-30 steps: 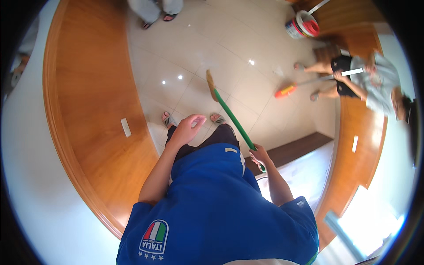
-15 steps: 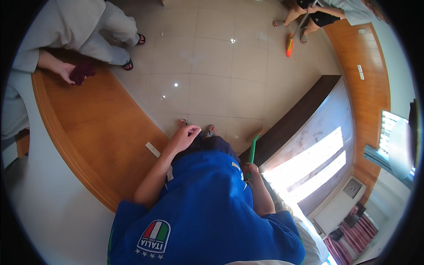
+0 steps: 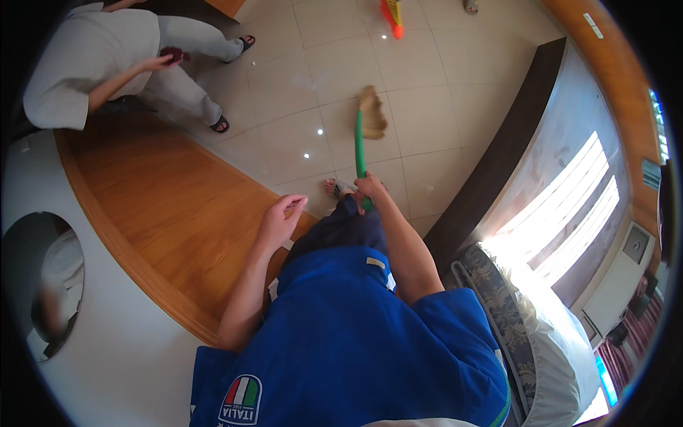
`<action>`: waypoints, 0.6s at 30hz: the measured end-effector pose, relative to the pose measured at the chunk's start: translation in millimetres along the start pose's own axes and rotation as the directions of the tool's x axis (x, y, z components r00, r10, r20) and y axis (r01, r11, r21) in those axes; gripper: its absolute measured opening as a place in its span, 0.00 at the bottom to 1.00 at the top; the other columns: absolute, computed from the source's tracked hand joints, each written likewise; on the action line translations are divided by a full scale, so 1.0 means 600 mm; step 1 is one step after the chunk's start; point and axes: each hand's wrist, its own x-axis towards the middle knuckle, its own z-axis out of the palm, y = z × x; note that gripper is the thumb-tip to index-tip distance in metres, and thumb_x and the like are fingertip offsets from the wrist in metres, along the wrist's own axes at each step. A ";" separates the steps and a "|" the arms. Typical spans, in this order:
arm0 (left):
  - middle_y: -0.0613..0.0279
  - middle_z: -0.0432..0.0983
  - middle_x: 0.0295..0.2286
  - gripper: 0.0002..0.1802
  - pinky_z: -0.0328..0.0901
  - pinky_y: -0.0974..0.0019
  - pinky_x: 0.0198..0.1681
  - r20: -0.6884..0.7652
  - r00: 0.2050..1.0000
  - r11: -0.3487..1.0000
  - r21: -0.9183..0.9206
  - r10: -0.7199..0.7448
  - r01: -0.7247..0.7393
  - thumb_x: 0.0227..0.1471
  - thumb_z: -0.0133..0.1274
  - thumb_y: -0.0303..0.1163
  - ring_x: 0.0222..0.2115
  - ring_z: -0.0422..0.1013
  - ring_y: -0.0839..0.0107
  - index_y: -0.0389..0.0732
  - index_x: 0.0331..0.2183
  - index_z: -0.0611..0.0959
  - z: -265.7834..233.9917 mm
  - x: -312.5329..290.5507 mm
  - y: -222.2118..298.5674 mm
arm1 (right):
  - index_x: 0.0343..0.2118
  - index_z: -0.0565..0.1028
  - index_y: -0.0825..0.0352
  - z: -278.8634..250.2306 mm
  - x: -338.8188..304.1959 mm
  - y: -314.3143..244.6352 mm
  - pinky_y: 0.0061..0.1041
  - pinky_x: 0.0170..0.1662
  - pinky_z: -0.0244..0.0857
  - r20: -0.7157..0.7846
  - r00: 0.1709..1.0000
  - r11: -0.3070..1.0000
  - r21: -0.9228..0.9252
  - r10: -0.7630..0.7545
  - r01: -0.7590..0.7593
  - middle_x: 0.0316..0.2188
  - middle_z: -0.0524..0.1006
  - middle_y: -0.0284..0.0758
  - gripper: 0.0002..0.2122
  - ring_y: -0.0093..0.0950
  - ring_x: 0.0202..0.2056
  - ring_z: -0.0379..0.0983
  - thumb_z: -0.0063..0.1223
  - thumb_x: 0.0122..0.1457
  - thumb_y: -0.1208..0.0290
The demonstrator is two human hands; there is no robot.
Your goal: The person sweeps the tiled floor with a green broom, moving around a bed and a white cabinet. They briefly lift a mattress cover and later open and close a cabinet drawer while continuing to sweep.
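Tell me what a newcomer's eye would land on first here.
Probably the bright blue shirt filling the lower middle, then the green-handled broom held in the person's right grip near the centre, its tan head seen against the pale tiled floor. At the right, bright bands of sunlight cross a broad flat surface; at the upper left, a co-worker in pale clothes holds something dark red.

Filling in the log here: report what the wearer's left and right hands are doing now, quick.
Left hand: partly open, loosely curled, nothing visible in its grip.
Right hand: closed, holding the green-handled broom with a tan head.
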 end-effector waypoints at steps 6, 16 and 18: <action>0.56 0.80 0.38 0.15 0.68 0.67 0.46 0.054 0.994 0.990 0.096 0.094 -0.099 0.61 0.52 0.37 0.40 0.75 0.67 0.36 0.42 0.82 0.023 0.002 0.057 | 0.56 0.64 0.63 -0.021 0.028 -0.139 0.26 0.17 0.64 0.371 0.928 0.658 0.703 -0.016 -0.270 0.20 0.70 0.35 0.18 0.22 0.15 0.67 0.47 0.64 0.70; 0.56 0.80 0.37 0.15 0.69 0.68 0.44 0.038 0.996 0.997 -0.014 0.077 -0.077 0.61 0.53 0.38 0.37 0.76 0.69 0.36 0.43 0.82 0.066 -0.007 0.030 | 0.66 0.59 0.54 -0.157 -0.381 0.145 0.21 0.18 0.66 -0.015 0.994 0.784 0.615 0.111 -0.079 0.22 0.70 0.30 0.31 0.20 0.19 0.68 0.55 0.60 0.72; 0.56 0.81 0.35 0.16 0.69 0.68 0.43 0.062 0.997 0.999 -0.015 0.051 -0.050 0.61 0.53 0.38 0.36 0.76 0.70 0.36 0.42 0.82 0.088 -0.009 0.027 | 0.67 0.58 0.54 -0.186 -0.473 0.233 0.23 0.20 0.68 -0.097 0.976 0.821 0.560 0.195 -0.108 0.25 0.73 0.31 0.32 0.21 0.21 0.70 0.56 0.59 0.72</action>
